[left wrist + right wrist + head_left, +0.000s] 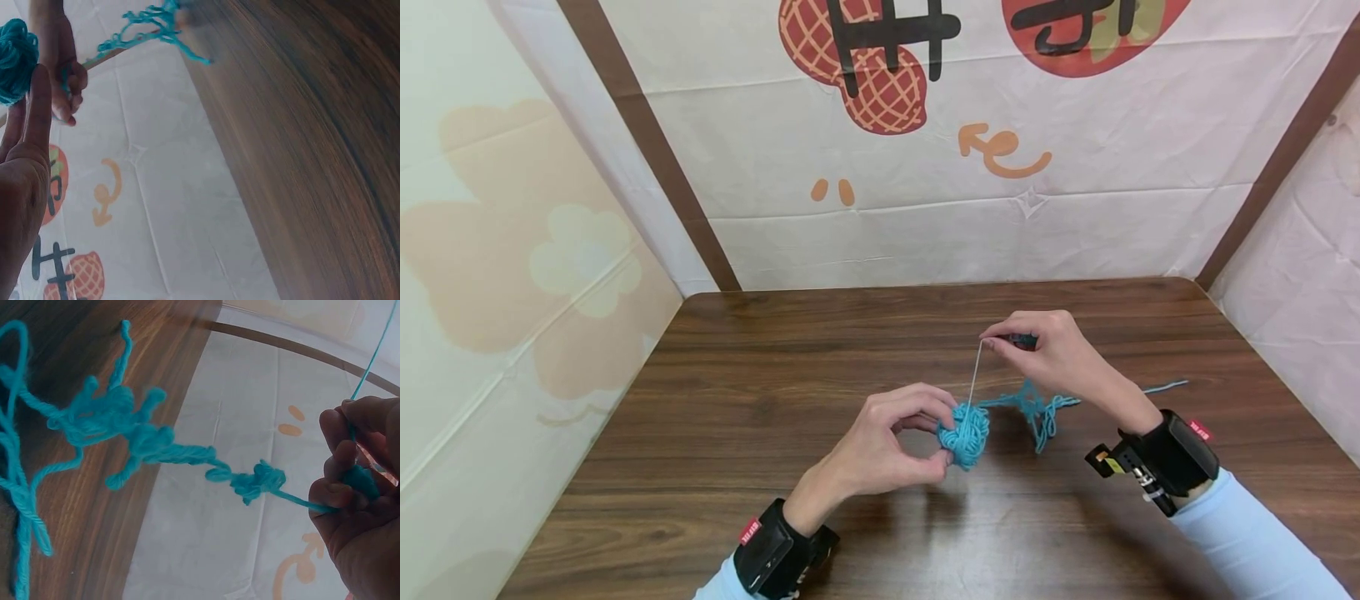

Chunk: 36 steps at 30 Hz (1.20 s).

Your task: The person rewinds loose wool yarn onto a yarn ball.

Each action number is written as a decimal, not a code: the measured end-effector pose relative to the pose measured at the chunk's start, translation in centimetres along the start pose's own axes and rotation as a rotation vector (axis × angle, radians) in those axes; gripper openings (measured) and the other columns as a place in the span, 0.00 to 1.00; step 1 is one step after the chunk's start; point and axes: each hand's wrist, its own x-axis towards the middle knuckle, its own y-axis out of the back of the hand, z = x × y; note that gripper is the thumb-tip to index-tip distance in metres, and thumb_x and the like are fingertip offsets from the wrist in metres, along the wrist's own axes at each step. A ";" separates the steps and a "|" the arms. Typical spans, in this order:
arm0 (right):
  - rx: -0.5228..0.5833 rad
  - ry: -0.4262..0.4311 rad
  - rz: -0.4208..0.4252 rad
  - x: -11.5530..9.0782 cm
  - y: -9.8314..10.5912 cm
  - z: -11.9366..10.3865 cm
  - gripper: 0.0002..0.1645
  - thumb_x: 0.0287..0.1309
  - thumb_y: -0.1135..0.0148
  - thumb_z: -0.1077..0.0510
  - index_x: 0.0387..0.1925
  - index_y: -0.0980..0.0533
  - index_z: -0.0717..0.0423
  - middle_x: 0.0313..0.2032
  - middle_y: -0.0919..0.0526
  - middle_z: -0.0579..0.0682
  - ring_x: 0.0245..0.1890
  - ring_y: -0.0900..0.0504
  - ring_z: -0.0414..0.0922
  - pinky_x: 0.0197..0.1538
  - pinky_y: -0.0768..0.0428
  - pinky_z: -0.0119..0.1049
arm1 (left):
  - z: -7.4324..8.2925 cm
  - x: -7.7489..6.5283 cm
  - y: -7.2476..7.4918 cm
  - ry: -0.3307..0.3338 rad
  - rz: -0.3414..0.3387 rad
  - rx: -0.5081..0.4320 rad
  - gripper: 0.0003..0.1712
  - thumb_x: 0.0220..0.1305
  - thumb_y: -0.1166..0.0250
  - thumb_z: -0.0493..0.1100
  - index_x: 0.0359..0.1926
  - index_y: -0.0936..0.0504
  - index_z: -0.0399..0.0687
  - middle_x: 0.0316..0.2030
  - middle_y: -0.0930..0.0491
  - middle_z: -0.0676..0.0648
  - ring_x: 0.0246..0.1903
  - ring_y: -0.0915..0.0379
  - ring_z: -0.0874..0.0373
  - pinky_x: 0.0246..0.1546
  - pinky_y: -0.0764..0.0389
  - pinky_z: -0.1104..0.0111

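Note:
A small ball of turquoise yarn is held above the wooden table between the thumb and fingers of my left hand. From the ball a taut strand rises to my right hand, whose thumb and forefinger pinch it. In the right wrist view, a turquoise bit shows in the right palm behind the curled fingers, and a yarn line runs from that hand into a knotty tangle. The head view has the tangle below the right hand, with loops hanging down.
A loose yarn end sticks out to the right, past the right wrist. The dark wooden table ends at the back against a printed white cloth. Another cloth with a pale flower hangs at the left. Each wrist wears a black camera band.

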 end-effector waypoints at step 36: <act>-0.168 0.285 -0.237 -1.8 -0.9 -7.7 0.07 0.56 0.26 0.62 0.37 0.15 0.49 0.32 0.18 0.39 0.28 0.24 0.30 0.31 0.24 0.19 | -0.7 0.3 -0.6 0.153 0.294 0.363 0.37 0.52 0.29 0.32 0.66 0.25 0.48 0.51 0.21 0.48 0.49 0.18 0.57 0.48 0.11 0.62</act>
